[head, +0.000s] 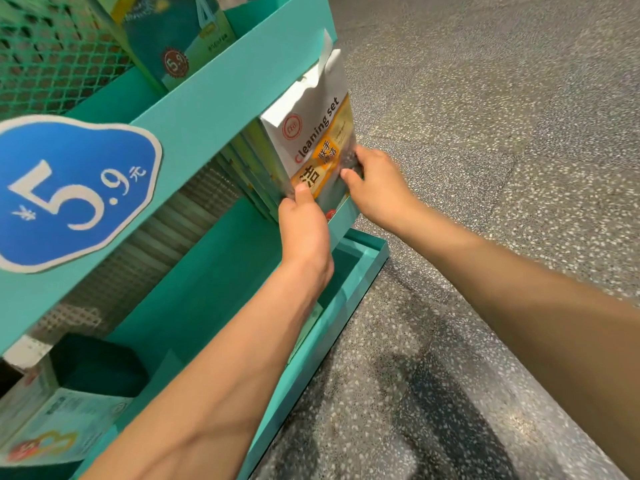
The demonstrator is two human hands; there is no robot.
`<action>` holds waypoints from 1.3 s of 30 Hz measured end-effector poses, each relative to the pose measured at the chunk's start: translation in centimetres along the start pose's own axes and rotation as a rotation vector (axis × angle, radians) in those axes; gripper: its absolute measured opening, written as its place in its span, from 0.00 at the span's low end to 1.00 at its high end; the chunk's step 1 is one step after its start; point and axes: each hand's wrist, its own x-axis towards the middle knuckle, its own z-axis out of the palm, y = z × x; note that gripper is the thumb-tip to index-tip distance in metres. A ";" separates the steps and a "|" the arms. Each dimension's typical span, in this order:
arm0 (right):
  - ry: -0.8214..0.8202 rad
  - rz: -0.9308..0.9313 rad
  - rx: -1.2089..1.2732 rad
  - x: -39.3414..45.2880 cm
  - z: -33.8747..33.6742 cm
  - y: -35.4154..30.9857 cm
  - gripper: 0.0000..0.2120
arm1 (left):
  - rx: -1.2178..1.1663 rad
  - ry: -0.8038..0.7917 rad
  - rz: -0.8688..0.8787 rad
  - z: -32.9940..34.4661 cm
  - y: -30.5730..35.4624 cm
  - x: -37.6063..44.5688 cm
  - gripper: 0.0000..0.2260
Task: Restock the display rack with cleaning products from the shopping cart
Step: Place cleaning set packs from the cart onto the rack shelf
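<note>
Head view: both hands were on one cleaning set pack (320, 140), a white-and-orange flat packet with a clear lower window, at the right end of the teal display rack (194, 112). The left hand (304, 230) gripped its lower left edge, thumb on the front. The right hand (374, 181) pinched its right edge, fingertips curled onto the clear window. The pack stood upright and slightly tilted, its bottom down behind the front lip of the middle shelf (341, 216), in front of a row of similar flat packs further left.

Progress, judged: this pack looked nearly seated but not let go. The middle shelf was mostly bare to the left, so much restocking seemed left. The bottom shelf (349, 292) showed bare floor at its right end, with a box (59, 424) at near left. The top shelf held other packs (180, 39). A blue price tag (69, 192) read 5.9. The shopping cart was out of view, so remaining stock could not be told.
</note>
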 end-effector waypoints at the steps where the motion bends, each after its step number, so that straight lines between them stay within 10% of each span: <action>1: -0.023 0.010 0.024 0.0 0.1 0.0 0.24 | 0.007 -0.004 -0.003 0.0 0.0 0.1 0.10; 4: -0.040 -0.015 0.231 -0.3 0.2 -1.1 0.35 | 0.007 -0.024 0.002 -0.1 0.1 0.0 0.10; 29: -0.080 0.025 0.138 -2.0 -1.3 -0.9 0.31 | -0.020 -0.133 -0.065 -0.4 2.2 -1.3 0.16; 39: -0.028 -0.049 -0.365 -4.7 -3.8 -0.9 0.07 | 0.403 -0.096 -0.118 -0.9 2.2 -3.6 0.11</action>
